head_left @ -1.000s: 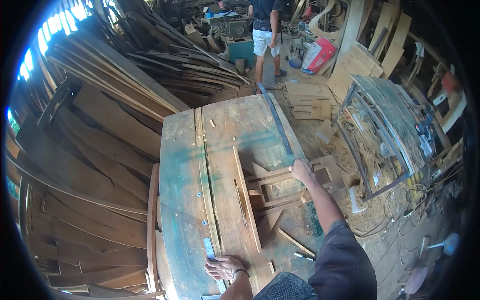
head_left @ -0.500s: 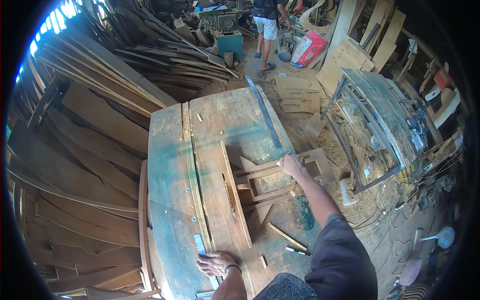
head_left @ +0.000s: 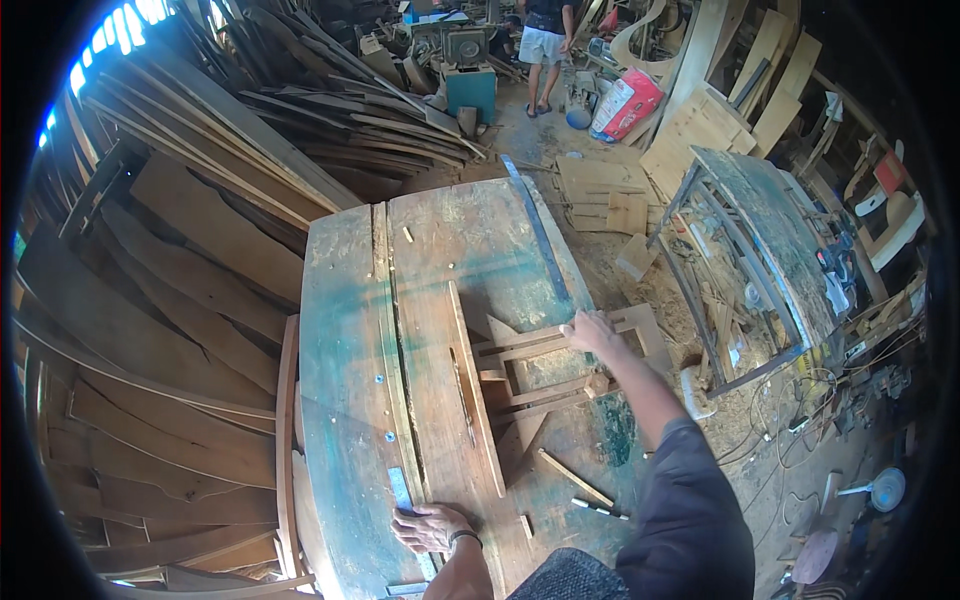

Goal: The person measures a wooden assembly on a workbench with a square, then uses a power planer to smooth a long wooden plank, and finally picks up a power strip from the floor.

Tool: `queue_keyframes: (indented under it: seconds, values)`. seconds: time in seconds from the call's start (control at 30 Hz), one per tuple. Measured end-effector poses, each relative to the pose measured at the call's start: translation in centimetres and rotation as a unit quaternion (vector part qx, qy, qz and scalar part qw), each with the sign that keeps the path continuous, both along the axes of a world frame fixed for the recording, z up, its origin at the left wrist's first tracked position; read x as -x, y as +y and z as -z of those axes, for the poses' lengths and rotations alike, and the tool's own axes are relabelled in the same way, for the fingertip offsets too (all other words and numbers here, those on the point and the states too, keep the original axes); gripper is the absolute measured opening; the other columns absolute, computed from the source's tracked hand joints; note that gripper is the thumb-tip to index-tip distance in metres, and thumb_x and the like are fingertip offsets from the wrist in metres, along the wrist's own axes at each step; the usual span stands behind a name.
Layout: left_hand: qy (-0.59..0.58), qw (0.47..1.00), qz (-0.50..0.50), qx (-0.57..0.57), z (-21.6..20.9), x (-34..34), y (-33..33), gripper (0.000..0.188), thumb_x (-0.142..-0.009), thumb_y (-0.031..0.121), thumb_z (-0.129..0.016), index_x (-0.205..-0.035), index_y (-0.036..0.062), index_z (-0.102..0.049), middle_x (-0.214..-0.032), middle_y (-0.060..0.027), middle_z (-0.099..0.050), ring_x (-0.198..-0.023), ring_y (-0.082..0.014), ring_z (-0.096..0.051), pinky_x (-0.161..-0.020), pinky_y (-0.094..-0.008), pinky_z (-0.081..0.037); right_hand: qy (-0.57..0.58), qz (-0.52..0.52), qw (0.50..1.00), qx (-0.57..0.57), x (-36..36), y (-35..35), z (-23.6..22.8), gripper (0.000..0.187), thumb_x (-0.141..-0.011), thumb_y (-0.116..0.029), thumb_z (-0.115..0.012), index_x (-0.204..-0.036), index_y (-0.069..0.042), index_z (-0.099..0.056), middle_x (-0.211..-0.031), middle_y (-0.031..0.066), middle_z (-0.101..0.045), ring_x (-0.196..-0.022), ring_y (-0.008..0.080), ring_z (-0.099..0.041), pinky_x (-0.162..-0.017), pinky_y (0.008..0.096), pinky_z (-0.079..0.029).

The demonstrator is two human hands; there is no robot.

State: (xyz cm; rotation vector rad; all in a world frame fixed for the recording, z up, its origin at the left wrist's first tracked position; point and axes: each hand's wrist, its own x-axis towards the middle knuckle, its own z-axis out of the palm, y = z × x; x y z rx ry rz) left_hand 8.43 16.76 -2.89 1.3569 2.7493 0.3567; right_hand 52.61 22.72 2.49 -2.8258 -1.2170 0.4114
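My left hand [head_left: 435, 527] lies flat with its fingers apart on the worn green and brown worktable [head_left: 345, 350], at the near end of a blue metal strip [head_left: 400, 488]. Farther off to the right, the fingers of my right hand [head_left: 590, 332] are curled over the far rail of a wooden frame [head_left: 545, 392]; what is under the palm is hidden. A wooden knob [head_left: 597, 384] stands up from the frame's near rail. Against the frame's left side is a long upright board [head_left: 474, 390]. A wooden stick [head_left: 575, 476] and a marker pen [head_left: 600, 508] lie nearer me.
A dark metal bar [head_left: 535, 228] lies along the table's far right. Curved boards [head_left: 180, 400] are stacked at the left. To the right stands a second table [head_left: 770, 210] with a power tool [head_left: 835, 262] on it, cables below. Another person [head_left: 545, 45] stands in the back.
The view has shifted slightly. The other person in the back has stepped a little farther off, feet now closer together. My hands keep their places on the table and the frame.
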Motion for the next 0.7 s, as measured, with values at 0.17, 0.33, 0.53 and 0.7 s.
queue_keyframes:
  seconds: [0.17,0.33,0.53,0.7]
  values:
    - [-0.003,1.000,-0.006,0.003,-0.4,-0.3,0.0,0.043,-0.100,0.033,-0.037,-0.136,0.0108,-0.045,-0.140,-0.0109,-0.043,-0.134,-0.0298,-0.038,-0.107,-0.0486,-0.031,-0.036,-0.367,0.926,0.078,-3.5,-1.7,-3.2,0.062,-0.091,-0.038,-0.063,-0.136,0.000,-0.048,-0.120,0.0218,-0.060,-0.117,0.0353,-0.057,-0.098,0.0455,-0.046]
    - [-0.004,1.000,-0.013,0.004,-0.5,-0.5,0.0,0.043,-0.100,0.033,-0.036,-0.136,0.0110,-0.045,-0.140,-0.0107,-0.043,-0.135,-0.0297,-0.038,-0.107,-0.0479,-0.031,-0.101,-0.439,0.888,0.096,-4.9,-2.2,-1.8,0.063,-0.092,-0.038,-0.063,-0.137,0.002,-0.046,-0.116,0.0191,-0.060,-0.118,0.0337,-0.056,-0.099,0.0426,-0.045]
    - [0.006,1.000,-0.008,0.007,-0.3,0.1,0.0,0.043,-0.100,0.032,-0.037,-0.136,0.0111,-0.044,-0.140,-0.0104,-0.043,-0.135,-0.0295,-0.038,-0.107,-0.0483,-0.031,-0.043,-0.248,0.962,0.102,0.0,-2.1,-2.6,0.061,-0.097,-0.044,-0.054,-0.132,0.005,-0.047,-0.120,0.0248,-0.061,-0.117,0.0374,-0.057,-0.099,0.0454,-0.045]
    - [-0.005,1.000,-0.002,0.002,-0.3,-0.1,-0.1,0.043,-0.100,0.033,-0.038,-0.137,0.0108,-0.044,-0.141,-0.0103,-0.042,-0.134,-0.0295,-0.038,-0.107,-0.0488,-0.031,-0.067,-0.315,0.946,0.048,-2.7,-2.7,-1.6,0.057,-0.097,-0.042,-0.054,-0.130,0.004,-0.048,-0.124,0.0276,-0.057,-0.110,0.0425,-0.060,-0.094,0.0483,-0.048]
